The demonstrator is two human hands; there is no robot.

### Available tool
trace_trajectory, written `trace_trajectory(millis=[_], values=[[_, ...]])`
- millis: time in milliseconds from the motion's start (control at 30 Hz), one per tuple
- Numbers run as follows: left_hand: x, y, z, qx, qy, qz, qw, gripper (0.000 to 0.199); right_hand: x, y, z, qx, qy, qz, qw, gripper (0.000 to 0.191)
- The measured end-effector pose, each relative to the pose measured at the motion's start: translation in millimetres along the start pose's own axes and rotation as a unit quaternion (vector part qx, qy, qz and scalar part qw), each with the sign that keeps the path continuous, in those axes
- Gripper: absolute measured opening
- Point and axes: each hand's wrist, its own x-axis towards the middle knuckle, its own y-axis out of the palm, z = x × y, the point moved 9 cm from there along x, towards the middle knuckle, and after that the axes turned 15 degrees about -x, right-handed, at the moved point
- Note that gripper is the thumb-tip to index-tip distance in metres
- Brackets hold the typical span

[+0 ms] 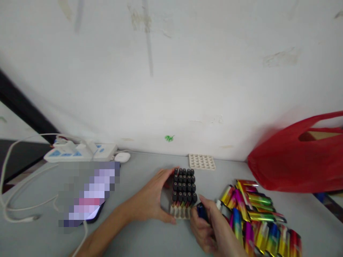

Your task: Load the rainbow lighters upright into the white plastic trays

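A pale tray (pixel 182 213) stands upright on the grey table, with rows of black-topped lighters (pixel 184 186) in it; its nearest row of slots shows no lighters. Around the tray's left side curves my left hand (pixel 150 200), thumb at the near corner and fingers at the far end. Close to the tray's near right corner, my right hand (pixel 209 225) is closed on a dark blue-black lighter (pixel 202 211). Shiny multicoloured lighters (pixel 261 217) lie in a loose pile to the right of my right hand.
Behind the tray, a second pale perforated tray (pixel 202 161) lies by the wall. A red bag (pixel 300 160) sits at the right. On the left are a phone (pixel 93 196), white cables, a power strip (pixel 80 151) and a small white case (pixel 122 157).
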Motion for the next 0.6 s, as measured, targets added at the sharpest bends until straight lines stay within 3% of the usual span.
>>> trace_trajectory(millis=[433,600], values=[[1,0.0,-1,0.006,0.005,-0.002,1.000,0.137,-5,-17,-4,-0.014,-0.046,-0.070,0.996,0.058],[0,-0.6,0,-0.001,0.008,-0.002,1.000,0.140,-1,-18,-5,0.000,-0.038,-0.069,0.997,0.064]])
